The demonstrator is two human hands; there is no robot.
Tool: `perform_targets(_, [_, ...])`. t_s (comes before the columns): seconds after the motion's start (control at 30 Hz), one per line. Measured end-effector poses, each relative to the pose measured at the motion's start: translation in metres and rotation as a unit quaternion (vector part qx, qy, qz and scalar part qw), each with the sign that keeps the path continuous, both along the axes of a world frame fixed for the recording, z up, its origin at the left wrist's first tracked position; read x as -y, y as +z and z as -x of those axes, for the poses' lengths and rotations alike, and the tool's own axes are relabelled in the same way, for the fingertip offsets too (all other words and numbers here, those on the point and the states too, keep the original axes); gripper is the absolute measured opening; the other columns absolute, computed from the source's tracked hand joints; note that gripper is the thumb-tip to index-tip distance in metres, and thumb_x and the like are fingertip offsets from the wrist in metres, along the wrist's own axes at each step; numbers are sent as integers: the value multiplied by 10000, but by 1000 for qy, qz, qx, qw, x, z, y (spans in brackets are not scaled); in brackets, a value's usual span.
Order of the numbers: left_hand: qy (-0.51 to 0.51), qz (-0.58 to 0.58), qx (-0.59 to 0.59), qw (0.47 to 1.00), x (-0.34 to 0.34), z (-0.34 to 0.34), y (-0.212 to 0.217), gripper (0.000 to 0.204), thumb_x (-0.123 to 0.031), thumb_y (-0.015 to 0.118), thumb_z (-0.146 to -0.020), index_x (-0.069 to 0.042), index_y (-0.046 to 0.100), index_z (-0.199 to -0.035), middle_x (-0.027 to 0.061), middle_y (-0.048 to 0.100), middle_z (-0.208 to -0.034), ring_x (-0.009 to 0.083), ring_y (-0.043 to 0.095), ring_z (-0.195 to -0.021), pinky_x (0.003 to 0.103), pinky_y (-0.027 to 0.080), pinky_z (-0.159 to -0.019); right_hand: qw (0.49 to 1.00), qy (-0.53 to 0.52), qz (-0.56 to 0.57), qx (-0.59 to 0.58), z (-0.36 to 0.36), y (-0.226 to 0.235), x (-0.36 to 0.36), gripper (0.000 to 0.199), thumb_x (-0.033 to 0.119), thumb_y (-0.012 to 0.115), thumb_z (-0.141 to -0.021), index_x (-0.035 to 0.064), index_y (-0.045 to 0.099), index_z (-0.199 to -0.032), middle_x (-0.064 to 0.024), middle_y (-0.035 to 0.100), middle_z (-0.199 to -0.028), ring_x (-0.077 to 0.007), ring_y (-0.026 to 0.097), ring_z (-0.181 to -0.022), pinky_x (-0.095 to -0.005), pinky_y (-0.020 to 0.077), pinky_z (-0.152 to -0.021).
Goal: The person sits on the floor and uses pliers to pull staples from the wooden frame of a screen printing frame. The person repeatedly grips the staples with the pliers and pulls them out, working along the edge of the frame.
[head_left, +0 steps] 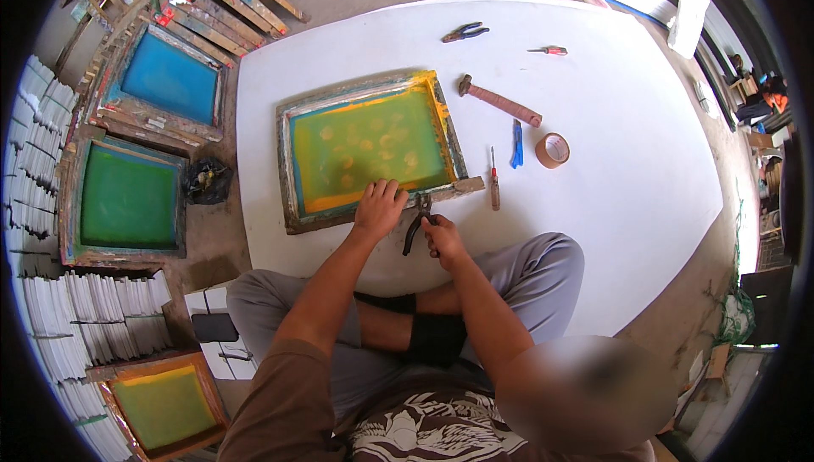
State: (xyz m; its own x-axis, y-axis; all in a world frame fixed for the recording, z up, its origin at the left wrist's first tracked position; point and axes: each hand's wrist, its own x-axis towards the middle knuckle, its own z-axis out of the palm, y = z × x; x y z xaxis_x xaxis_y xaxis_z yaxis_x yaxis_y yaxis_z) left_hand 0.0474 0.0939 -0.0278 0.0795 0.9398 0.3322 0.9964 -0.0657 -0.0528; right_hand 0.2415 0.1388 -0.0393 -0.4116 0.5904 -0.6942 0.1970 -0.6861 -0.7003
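Note:
A screen printing frame (284,157) with a yellow-green mesh and a worn, paint-stained wooden border lies on a white sheet. My left hand (381,206) grips its near rail, fingers curled over the edge onto the mesh side. In my right hand (447,242) is a pair of pliers (413,233) with black handles. One handle sticks out to the left of the fist, and the jaws meet the near rail close to its right corner. A strip of wood juts past that corner. What the jaws bite on is too small to make out.
Right of the frame lie a hammer (504,104), a blue cutter (517,144), a tape roll (552,150) and a screwdriver (494,180). Farther back are other pliers (465,33) and a small screwdriver (551,51). Blue (170,76) and green (127,195) screens and paper stacks (93,314) stand left.

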Motion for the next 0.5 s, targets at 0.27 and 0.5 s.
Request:
perform_targets(0.27, [4,52,30,998,-4,3,-5,125,-155,613,-897,-61,607,-980,118,567,-1047,292,557,-1013,414,435,-883,1000,-1,19,1,3,13,2,177,306,656,-992,165,555,-957,50,432,-682,-71,351,-493,-262,275,-442])
perform_targets(0.5, [-41,28,58,997,-1,12,-7,100,-142,626,-911,-62,594,-963,121,571,-1056,305,567,-1012,419,436,-877,999,-8,44,-24,1,18,1,184,306,650,-998,161,545,-955,48,430,-687,-70,353,-504,-256,275,-451])
